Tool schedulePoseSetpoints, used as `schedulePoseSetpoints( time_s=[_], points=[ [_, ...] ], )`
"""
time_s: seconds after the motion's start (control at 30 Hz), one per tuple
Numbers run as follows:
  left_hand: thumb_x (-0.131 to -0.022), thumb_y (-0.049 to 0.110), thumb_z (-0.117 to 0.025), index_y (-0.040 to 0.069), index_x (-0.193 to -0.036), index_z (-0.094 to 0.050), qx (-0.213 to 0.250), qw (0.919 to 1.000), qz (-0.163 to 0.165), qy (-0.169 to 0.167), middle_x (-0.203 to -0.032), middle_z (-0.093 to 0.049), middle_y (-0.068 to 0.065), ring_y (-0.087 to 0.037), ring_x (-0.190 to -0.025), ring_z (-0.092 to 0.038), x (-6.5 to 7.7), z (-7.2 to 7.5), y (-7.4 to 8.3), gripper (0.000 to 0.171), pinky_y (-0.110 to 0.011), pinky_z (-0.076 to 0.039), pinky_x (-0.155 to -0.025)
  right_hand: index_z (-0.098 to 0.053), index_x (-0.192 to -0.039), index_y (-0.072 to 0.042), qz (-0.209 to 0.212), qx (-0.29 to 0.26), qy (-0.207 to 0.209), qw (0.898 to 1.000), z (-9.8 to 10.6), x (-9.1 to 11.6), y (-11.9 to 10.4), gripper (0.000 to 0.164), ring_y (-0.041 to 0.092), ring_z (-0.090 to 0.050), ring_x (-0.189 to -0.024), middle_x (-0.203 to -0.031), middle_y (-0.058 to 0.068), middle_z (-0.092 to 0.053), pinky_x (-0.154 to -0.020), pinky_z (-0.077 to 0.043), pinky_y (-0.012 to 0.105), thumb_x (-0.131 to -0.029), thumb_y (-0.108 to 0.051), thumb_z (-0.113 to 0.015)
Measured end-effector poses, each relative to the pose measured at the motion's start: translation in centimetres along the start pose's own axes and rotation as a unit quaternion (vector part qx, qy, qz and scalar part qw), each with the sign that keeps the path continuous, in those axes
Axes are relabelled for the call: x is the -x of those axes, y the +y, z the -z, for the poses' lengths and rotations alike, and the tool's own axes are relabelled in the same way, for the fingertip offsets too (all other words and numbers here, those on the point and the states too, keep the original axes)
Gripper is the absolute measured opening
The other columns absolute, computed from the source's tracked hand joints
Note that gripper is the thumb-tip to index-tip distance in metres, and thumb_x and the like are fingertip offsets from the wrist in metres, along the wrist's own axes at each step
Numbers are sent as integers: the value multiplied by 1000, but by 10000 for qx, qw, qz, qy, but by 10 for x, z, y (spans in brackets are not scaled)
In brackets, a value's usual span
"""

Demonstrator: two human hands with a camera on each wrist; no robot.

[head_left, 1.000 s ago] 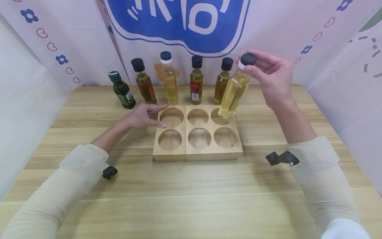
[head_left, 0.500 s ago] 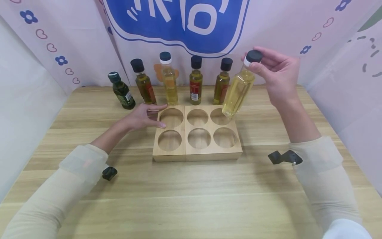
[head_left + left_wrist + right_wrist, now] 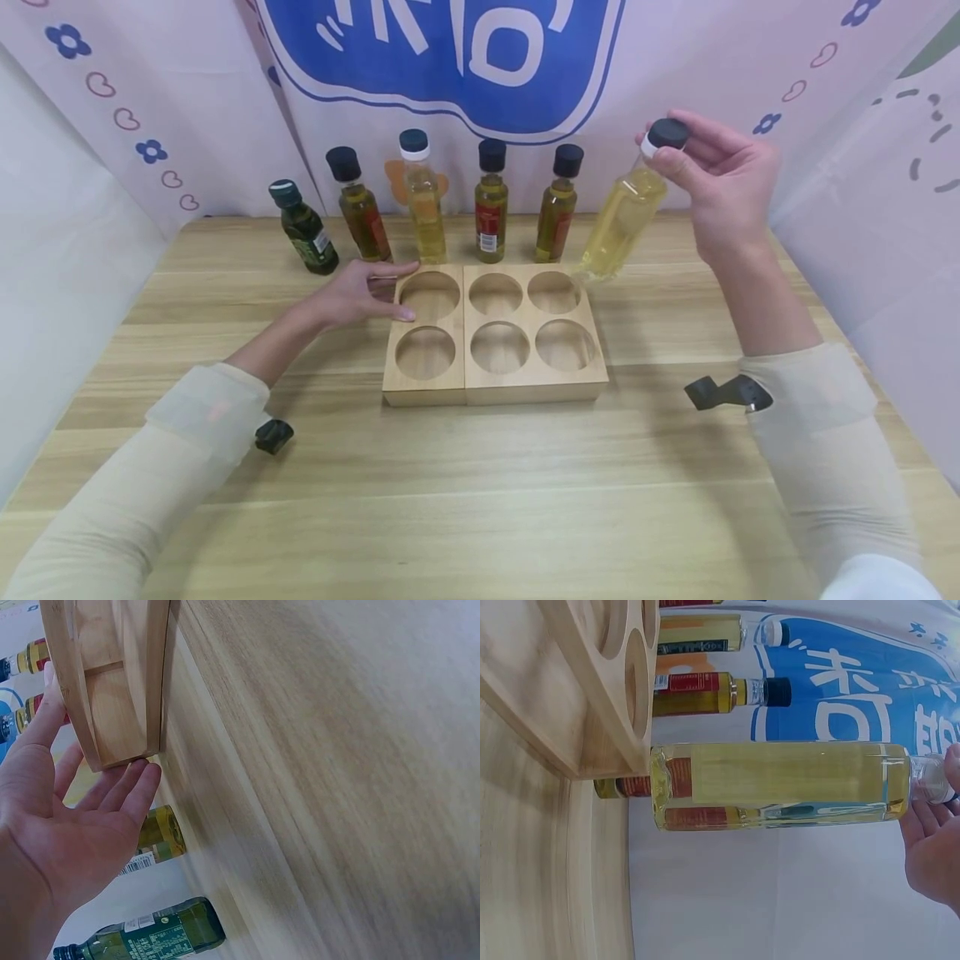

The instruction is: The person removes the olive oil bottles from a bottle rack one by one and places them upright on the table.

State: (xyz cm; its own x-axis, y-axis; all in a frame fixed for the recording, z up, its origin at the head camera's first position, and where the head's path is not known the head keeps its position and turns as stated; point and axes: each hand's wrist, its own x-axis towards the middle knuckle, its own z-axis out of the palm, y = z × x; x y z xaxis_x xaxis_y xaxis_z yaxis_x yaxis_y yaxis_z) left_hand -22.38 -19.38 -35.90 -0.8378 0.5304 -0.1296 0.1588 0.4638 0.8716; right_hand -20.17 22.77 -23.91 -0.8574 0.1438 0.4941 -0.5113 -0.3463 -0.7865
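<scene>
My right hand (image 3: 731,187) pinches a tilted clear glass bottle of pale yellow oil (image 3: 624,218) by its dark-capped neck. The bottle hangs off the table, its base near the back right corner of a wooden holder (image 3: 536,393) with several round holes. In the right wrist view the bottle (image 3: 795,784) lies across the middle, fingers at its neck. My left hand (image 3: 363,292) rests against the holder's left end with spread fingers. In the left wrist view, fingertips (image 3: 150,772) touch the end of the holder (image 3: 116,712).
Behind the holder stand a dark green bottle (image 3: 309,237), a red-labelled oil bottle (image 3: 365,221), a pale oil bottle (image 3: 426,208) and two more red-labelled bottles, one middle bottle (image 3: 491,208) and one right bottle (image 3: 557,212). A printed cloth (image 3: 217,100) hangs behind the table (image 3: 465,500).
My right hand has moved right and slightly up with the pale oil bottle, from over the back right hole to beyond the holder's corner. The left hand and holder stay put.
</scene>
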Motion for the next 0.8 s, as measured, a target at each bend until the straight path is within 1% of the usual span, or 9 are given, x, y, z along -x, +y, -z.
schedulePoseSetpoints(
  time_s=[0.13, 0.23, 0.3, 0.37, 0.5, 0.63, 0.8],
  points=[
    [-90, 3, -81, -2, -153, -44, 27, 10000, 9, -3, -162, -38, -19, -42, -149, -37, 0, 0, 0, 73, -48, -40, -119, -71, -109, 15, 17, 12, 178, 9998, 4, -1, 2, 30, 26, -78, -90, -100, 21, -77, -88, -61, 34, -80, 21, -77],
    [-90, 3, -81, -2, -153, -44, 53, 10000, 25, -15, -163, -38, -18, -42, -149, -36, 0, 0, -1, 73, -48, -40, -119, -72, -109, 14, 96, 190, 309, 9993, 6, -2, 4, 29, 25, -78, -89, -100, 20, -77, -87, -61, 33, -81, 18, -78],
    [-90, 3, -81, -1, -153, -44, 51, 10000, 18, -18, -163, -38, -18, -42, -149, -36, 0, 1, -1, 73, -47, -40, -119, -72, -109, 14, 83, 189, 377, 9991, 7, -3, 5, 29, 26, -78, -88, -100, 21, -77, -86, -61, 34, -80, 18, -78],
    [-90, 3, -81, -2, -153, -44, 54, 10000, 3, -14, -163, -38, -18, -42, -149, -36, 0, 1, -1, 73, -47, -40, -119, -72, -109, 14, 22, 164, 412, 9990, 8, -4, 6, 30, 26, -79, -87, -100, 22, -77, -87, -61, 34, -80, 17, -80],
    [-90, 3, -81, -2, -153, -45, 27, 10000, -17, -8, -162, -38, -18, -42, -149, -36, 0, 1, -1, 73, -47, -40, -119, -72, -107, 14, -284, -27, 503, 9983, 12, -6, 9, 33, 26, -79, -86, -98, 22, -77, -85, -61, 33, -76, 16, -83],
    [-90, 3, -81, -2, -153, -45, 18, 10000, -26, -5, -162, -39, -19, -42, -149, -36, 0, 1, -1, 73, -47, -40, -119, -74, -106, 12, -451, 70, 633, 9970, 17, -8, 12, 33, 24, -79, -86, -97, 19, -78, -82, -63, 31, -75, 15, -85],
    [-89, 4, -82, -2, -153, -45, 19, 10000, -3, -5, -162, -39, -18, -42, -149, -37, 0, 1, 0, 74, -47, -40, -119, -75, -107, 10, -496, 273, 714, 9958, 21, -10, 18, 33, 22, -79, -88, -96, 17, -79, -87, -61, 30, -75, 16, -84]
  ],
)
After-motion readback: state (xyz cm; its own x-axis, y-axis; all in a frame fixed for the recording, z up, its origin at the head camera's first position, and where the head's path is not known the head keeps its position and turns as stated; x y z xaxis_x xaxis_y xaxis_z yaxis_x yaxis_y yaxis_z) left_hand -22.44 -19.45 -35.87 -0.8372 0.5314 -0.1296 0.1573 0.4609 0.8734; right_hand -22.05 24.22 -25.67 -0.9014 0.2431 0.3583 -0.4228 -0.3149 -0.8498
